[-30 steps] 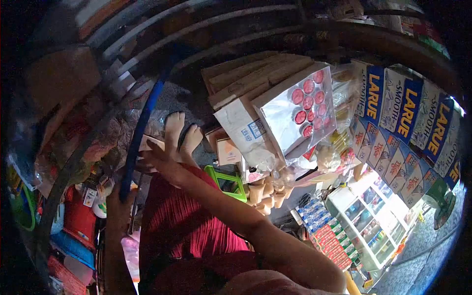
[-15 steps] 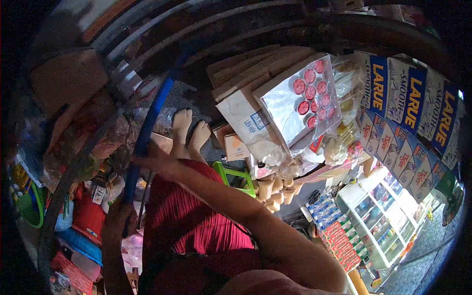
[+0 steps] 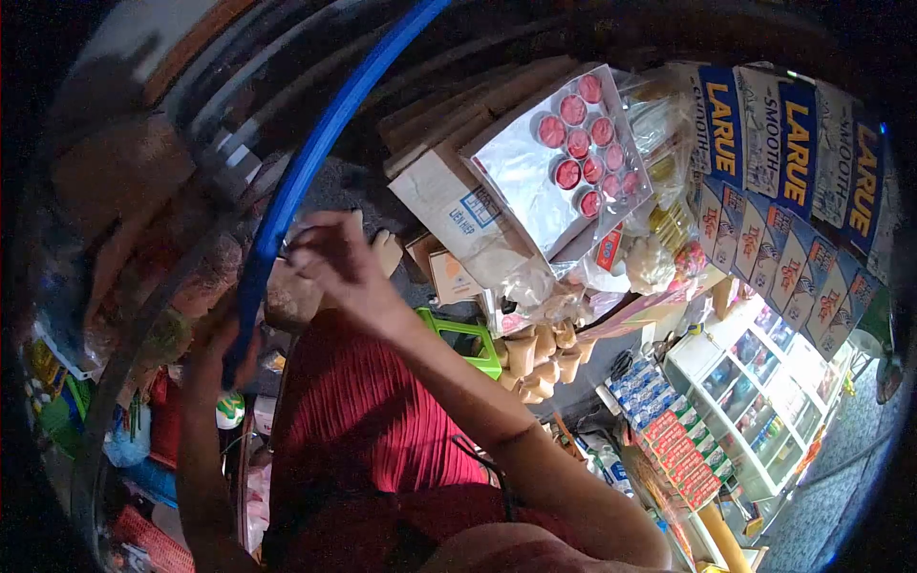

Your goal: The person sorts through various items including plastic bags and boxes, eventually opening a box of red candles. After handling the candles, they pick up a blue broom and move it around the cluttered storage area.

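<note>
A long blue pole [image 3: 320, 148] runs from the top edge of the head view down to the left of my lap, and its lower end sits at my left hand [image 3: 232, 351]. The fingers of that hand are wrapped round it, in shadow. My right hand [image 3: 336, 256] is raised beside the pole's middle, loosely bent fingers apart and fingertips close to its edge. Below lies the dark red pleated skirt [image 3: 373, 411] on my lap, and part of my bare feet [image 3: 385, 253] shows behind the right hand.
An open white carton [image 3: 516, 162] of red-topped containers stands ahead right. Beyond it are stacked LARUE [image 3: 723, 124] and Tiger cartons [image 3: 755, 239]. A green plastic stool [image 3: 489, 358] is by my right knee; a glass display case [image 3: 755, 401] stands further right. Dim boxes [image 3: 119, 181] are at left.
The pole has shifted upward, its top now reaching the upper edge. My right hand has come off the pole and moved up and right; my left hand has risen along with the pole's lower end.
</note>
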A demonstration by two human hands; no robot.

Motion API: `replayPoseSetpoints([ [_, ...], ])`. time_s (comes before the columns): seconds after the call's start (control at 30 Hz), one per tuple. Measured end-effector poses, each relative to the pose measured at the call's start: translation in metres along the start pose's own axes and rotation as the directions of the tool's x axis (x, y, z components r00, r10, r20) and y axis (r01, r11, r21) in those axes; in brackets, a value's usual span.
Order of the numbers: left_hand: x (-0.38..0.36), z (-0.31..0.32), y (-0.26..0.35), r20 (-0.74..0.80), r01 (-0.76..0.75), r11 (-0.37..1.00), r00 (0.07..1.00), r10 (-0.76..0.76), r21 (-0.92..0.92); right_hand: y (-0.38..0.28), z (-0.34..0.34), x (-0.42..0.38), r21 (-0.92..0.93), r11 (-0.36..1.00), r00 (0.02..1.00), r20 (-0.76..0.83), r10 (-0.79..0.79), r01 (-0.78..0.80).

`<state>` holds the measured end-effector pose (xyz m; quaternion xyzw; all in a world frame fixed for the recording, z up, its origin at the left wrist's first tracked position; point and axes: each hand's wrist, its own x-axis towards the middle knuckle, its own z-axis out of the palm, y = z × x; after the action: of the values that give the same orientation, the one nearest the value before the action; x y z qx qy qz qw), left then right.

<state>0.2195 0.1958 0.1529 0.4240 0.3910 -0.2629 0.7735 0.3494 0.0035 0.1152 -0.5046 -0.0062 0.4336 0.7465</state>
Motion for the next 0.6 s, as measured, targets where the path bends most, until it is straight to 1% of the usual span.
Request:
replayPoseSetpoints([
  [0.03, 0.022, 0.009, 0.01, -0.026, -0.024, 0.998, 0.999, 0.026, 0.058, -0.01, -0.01, -0.008, 0.034, 0.998, 0.995, -0.084, 0.06, -0.057],
  [0.07, 0.042, 0.016, 0.021, 0.032, 0.014, 0.999, 0.999, -0.015, 0.044, -0.017, -0.017, -0.015, 0.071, 0.991, 0.979, -0.163, 0.122, -0.112],
  [0.1, 0.061, 0.025, 0.033, 0.09, 0.049, 0.998, 0.995, -0.052, 0.03, -0.011, -0.025, -0.022, 0.071, 0.991, 0.979, -0.161, 0.122, -0.112],
  [0.17, 0.099, 0.05, 0.057, 0.209, -0.021, 0.998, 0.978, 0.008, 0.062, 0.012, -0.046, -0.043, 0.097, 0.989, 0.977, -0.171, 0.128, -0.113],
  [0.2, 0.117, 0.062, 0.067, 0.238, -0.02, 0.999, 0.971, 0.009, 0.047, 0.013, -0.051, -0.05, 0.094, 0.989, 0.978, -0.165, 0.124, -0.11],
  [0.23, 0.134, 0.071, 0.076, 0.266, -0.019, 0.999, 0.964, 0.01, 0.033, 0.013, -0.055, -0.057, 0.085, 0.982, 0.965, -0.187, 0.182, -0.169],
  [0.27, 0.156, 0.075, 0.084, 0.324, -0.051, 0.994, 0.946, 0.016, 0.1, 0.013, -0.059, -0.064, 0.077, 0.971, 0.947, -0.212, 0.24, -0.228],
  [0.3, 0.172, 0.08, 0.091, 0.382, -0.084, 0.983, 0.924, 0.016, 0.164, 0.016, -0.063, -0.068, 0.044, 0.967, 0.94, -0.229, 0.253, -0.25],
  [0.33, 0.177, 0.097, 0.103, 0.38, -0.087, 0.983, 0.925, 0.019, 0.162, 0.014, -0.065, -0.069, 0.042, 0.967, 0.941, -0.225, 0.253, -0.25],
  [0.4, 0.174, 0.132, 0.125, 0.199, -0.236, 0.945, 0.961, 0.193, 0.225, 0.011, -0.067, -0.073, 0.025, 0.96, 0.929, -0.243, 0.277, -0.28],
  [0.43, 0.172, 0.126, 0.123, 0.215, -0.255, 0.931, 0.956, 0.202, 0.26, 0.01, -0.065, -0.074, 0.021, 0.959, 0.93, -0.237, 0.281, -0.284],
  [0.5, 0.127, 0.108, 0.122, 0.176, -0.231, 0.887, 0.969, 0.173, 0.4, 0.007, -0.064, -0.072, 0.038, 0.971, 0.925, -0.298, 0.237, -0.237],
  [0.53, 0.09, 0.099, 0.115, 0.062, -0.168, 0.895, 0.986, 0.157, 0.412, 0.005, -0.064, -0.073, 0.042, 0.97, 0.925, -0.294, 0.24, -0.238],
  [0.57, 0.065, 0.069, 0.09, -0.064, -0.151, 0.879, 0.978, 0.201, 0.453, 0.004, -0.064, -0.072, 0.048, 0.972, 0.929, -0.289, 0.232, -0.228],
  [0.6, 0.027, 0.053, 0.091, -0.071, -0.07, 0.863, 0.99, 0.121, 0.501, 0.003, -0.066, -0.072, 0.052, 0.974, 0.931, -0.288, 0.225, -0.22],
])
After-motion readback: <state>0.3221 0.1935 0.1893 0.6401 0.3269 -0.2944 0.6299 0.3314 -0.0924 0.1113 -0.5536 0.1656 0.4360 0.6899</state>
